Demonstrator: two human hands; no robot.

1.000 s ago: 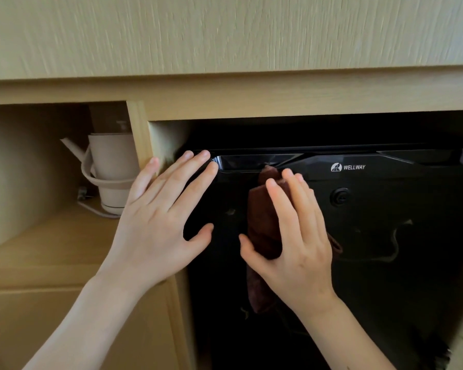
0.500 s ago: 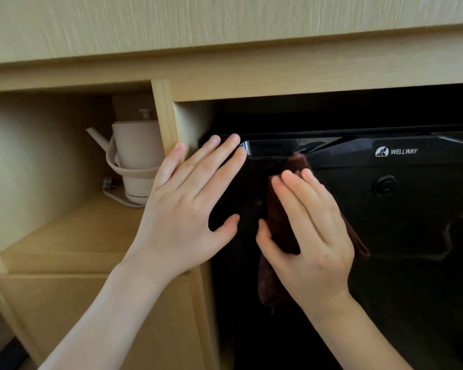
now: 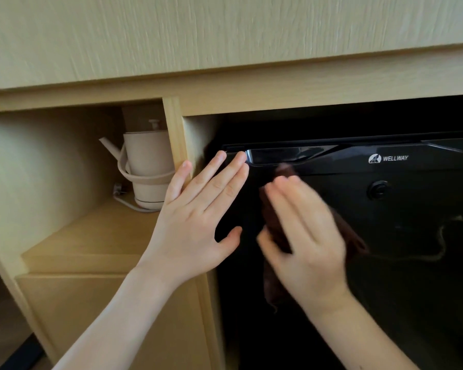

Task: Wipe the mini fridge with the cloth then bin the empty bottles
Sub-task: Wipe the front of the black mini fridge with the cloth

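Now, right hand [image 3: 305,241], fingers straight, grip apart, presses the brown cloth [image 3: 273,222] flat on the black mini fridge [image 3: 412,263] door at centre frame while left hand [image 3: 195,222], splayed open, braces its upper-left corner; best: even pressure, overlapping strokes rightward; bottles not visible.

Soft, even light on the pale cabinet [image 3: 225,49], deep shadow above the fridge [image 3: 412,263]. Glare streak and faint reflections on its door. Motion blur on right hand [image 3: 310,249]; bowing at edges.
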